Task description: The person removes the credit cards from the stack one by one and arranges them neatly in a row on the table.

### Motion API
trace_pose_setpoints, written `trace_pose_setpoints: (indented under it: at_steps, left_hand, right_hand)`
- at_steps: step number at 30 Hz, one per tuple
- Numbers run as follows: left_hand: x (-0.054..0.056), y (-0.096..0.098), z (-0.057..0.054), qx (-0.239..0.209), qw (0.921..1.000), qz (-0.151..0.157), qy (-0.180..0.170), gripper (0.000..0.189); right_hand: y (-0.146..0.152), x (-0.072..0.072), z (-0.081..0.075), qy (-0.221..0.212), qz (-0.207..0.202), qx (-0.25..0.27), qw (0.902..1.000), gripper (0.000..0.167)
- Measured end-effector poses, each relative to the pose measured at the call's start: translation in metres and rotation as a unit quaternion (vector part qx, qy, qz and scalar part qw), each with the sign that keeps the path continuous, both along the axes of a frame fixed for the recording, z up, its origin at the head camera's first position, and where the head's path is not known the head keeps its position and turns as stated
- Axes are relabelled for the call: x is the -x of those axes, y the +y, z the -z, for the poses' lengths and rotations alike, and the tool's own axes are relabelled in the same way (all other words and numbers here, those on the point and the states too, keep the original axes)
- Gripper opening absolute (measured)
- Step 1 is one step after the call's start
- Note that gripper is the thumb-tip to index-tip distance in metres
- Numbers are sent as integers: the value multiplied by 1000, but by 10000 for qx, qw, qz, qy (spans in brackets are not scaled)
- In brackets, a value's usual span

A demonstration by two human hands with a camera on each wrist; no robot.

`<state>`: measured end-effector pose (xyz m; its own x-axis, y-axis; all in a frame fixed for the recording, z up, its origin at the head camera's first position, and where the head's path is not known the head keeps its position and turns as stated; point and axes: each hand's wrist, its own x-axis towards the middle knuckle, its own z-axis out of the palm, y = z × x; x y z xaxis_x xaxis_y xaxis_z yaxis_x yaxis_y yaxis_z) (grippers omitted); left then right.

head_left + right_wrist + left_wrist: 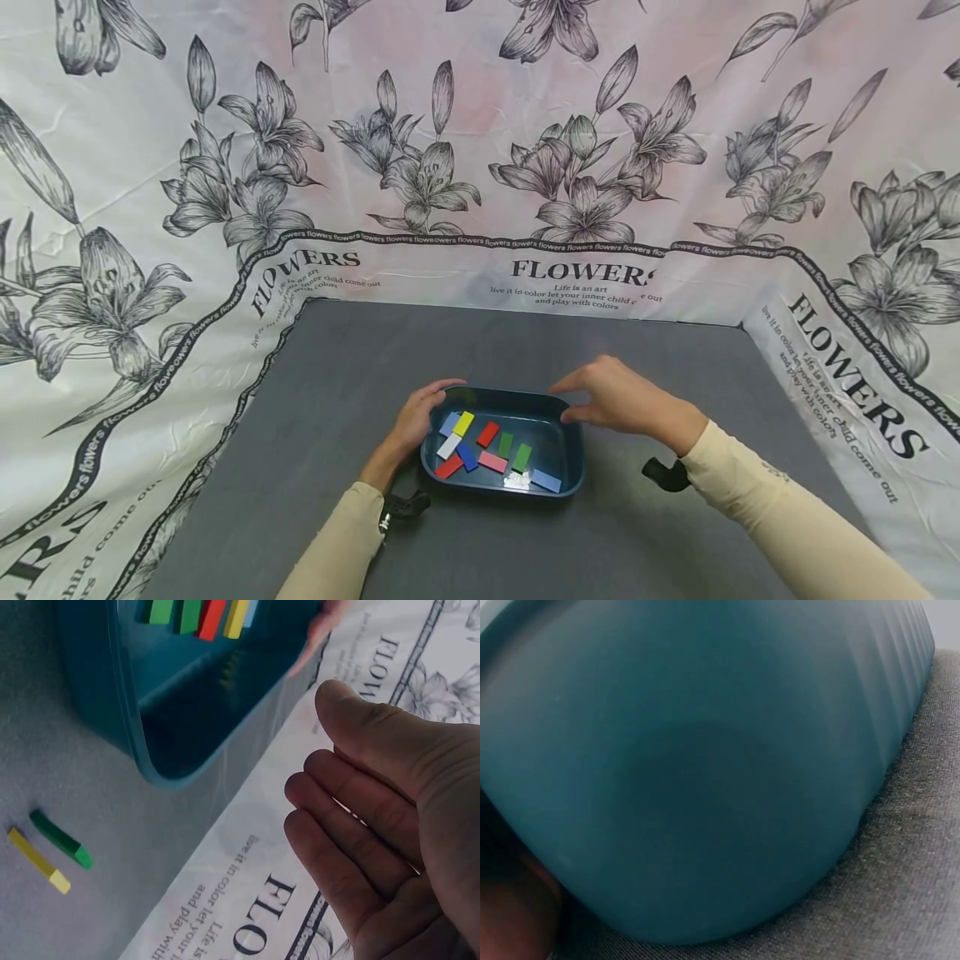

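Observation:
A dark teal plastic tray (566, 475) lies on the grey table with several small coloured rectangular blocks inside, among them a yellow block (463, 423) and a white block (449, 446). My left hand (412, 421) holds the tray's left end by its far corner. Its close-up view is mostly filled by the tray's outer wall (705, 787). Beyond the right end, my right hand (630, 400) has its thumb and fingers apart at the far corner. In the right wrist view its loosely bent fingers (337, 862) hold nothing.
A green block (60, 838) and a yellow block (39, 859) lie outside the tray in the right wrist view. Around the grey table (337, 358) hangs a white flower-printed cloth (427, 275). A black wrist-worn piece (666, 475) sits by the right wrist.

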<state>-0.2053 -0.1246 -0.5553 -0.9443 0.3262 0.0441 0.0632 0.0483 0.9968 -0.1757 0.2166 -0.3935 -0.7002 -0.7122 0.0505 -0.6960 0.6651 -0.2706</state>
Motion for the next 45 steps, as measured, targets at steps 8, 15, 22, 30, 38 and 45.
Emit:
trace_pose_setpoints:
  at_steps: [8,15,22,30,38,45]
  left_hand:
    - [1,0,1,-3,10000,-8,8,49]
    - [1,-1,1,45,10000,1,-75,49]
    - [1,0,0,9,9999,-86,-105,48]
    - [1,0,1,67,9999,-88,-59,48]
    - [2,-1,0,-39,9999,-4,-129,48]
    - [1,-2,0,-58,9999,54,-107,49]
  right_hand:
    - [-20,1,9,-154,-254,-223,9993,35]
    - [-33,0,15,-309,-408,-398,9979,36]
    - [-40,1,24,-404,-465,-575,9964,35]
    - [-50,-2,30,-93,-846,-907,9922,34]
    - [-61,-5,37,-122,-955,-1254,9874,29]
    - [-68,-9,45,-36,-1007,-1573,9824,26]
